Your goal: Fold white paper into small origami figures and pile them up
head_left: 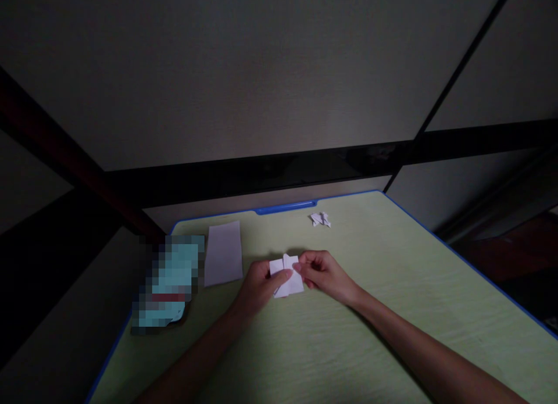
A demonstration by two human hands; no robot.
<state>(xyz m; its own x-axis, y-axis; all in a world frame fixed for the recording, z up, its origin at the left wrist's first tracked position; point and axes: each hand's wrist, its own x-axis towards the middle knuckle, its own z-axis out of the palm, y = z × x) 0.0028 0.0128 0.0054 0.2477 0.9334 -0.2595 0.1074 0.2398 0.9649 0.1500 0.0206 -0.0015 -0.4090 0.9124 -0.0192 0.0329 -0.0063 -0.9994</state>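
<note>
We pinch folded paper (pixel 293 285) at opposite sides, left hand (pixel 256 288) and right hand (pixel 329 275), seemingly keeping layers flat; paper figure (pixel 324 219) beyond right hand, blank paper (pixel 223 256) beyond left.

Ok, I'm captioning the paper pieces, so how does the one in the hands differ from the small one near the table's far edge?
The held paper is pinched by the left hand and right hand; the far piece rests untouched on the table. The held paper looks broad and fairly flat; the far piece looks smaller, with points sticking out. Both are whitish and folded.
</note>
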